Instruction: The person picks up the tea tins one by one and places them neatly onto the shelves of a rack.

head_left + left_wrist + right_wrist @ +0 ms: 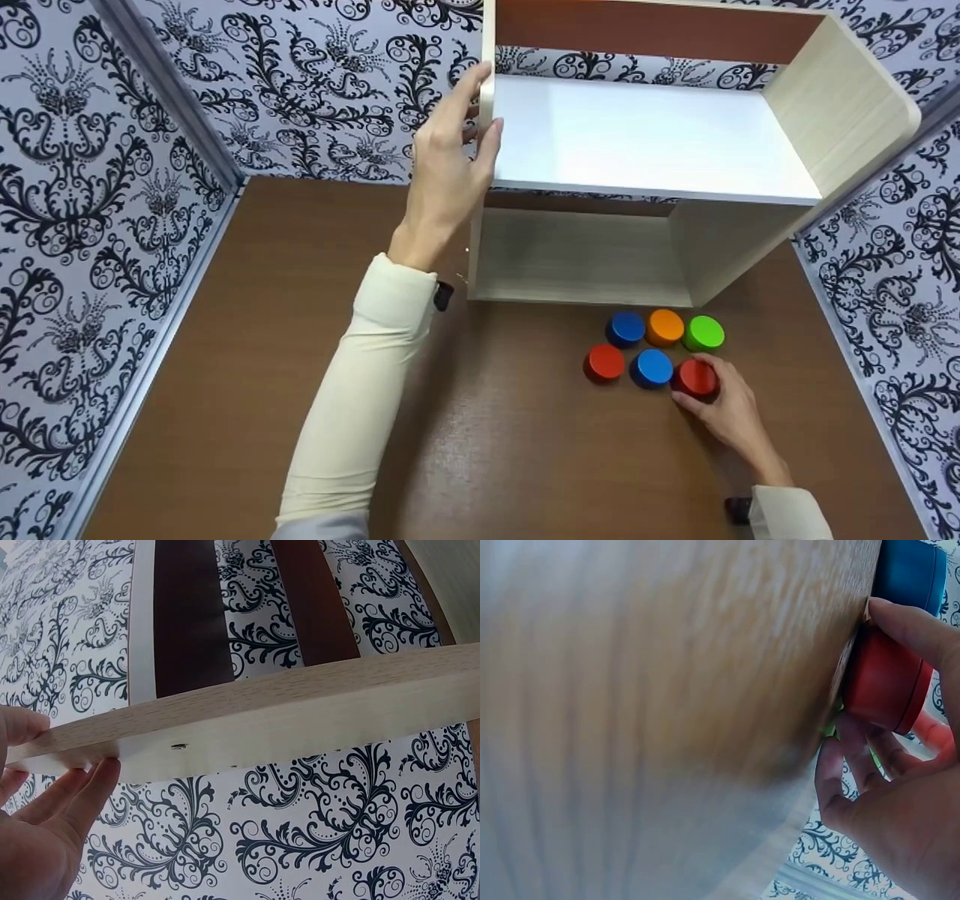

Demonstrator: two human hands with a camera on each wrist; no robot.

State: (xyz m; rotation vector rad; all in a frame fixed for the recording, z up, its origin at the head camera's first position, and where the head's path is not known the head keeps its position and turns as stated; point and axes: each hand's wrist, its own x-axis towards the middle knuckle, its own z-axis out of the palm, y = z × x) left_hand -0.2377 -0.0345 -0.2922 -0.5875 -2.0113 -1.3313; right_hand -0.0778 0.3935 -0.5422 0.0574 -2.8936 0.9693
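Head view: right hand [733,411] grips a red canister [696,379]

head: shelf [660,139] cropped at top | right wrist: tabletop [660,690] blurred, green cylinder [829,728] mostly hidden

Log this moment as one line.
left hand: grips shelf's left panel | right hand: holds front-right red cylinder | green cylinder: behind it, on table

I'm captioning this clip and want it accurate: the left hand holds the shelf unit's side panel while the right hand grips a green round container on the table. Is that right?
Not quite: the right hand grips a red round container on the table, not a green one, as the head view shows. The left hand does hold the shelf unit's side panel.
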